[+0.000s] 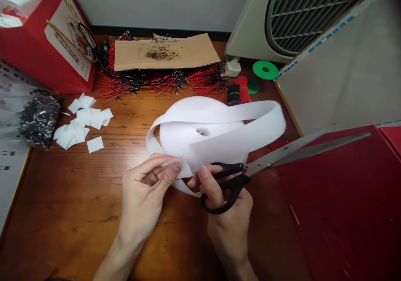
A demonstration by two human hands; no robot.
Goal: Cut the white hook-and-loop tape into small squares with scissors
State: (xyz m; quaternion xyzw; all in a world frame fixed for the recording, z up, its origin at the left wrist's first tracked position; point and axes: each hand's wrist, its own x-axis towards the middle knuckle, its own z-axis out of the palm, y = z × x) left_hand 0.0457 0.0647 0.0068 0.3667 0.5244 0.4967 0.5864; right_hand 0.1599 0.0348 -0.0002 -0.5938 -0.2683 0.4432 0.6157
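A large roll of white fabric tape (178, 132) lies flat on the wooden table, with a loose length of the tape looping round its right side. My left hand (147, 185) pinches a white piece of this tape between thumb and fingers at the roll's near edge; whether it is cut free cannot be made out. My right hand (227, 205) has fingers through the black handles of the scissors (237, 185), whose blades point up and right, slightly apart. Its thumb and fingertips are close to the tape by my left hand.
Cut white squares (77, 126) are scattered at left, beside a clear bag of small black parts (40, 116). A red gift bag (34, 42) stands behind. Cardboard (134, 55) lies over red wires (156, 84). A fan unit (250, 26), green spool (265, 69) and red surface (338, 201) are at right.
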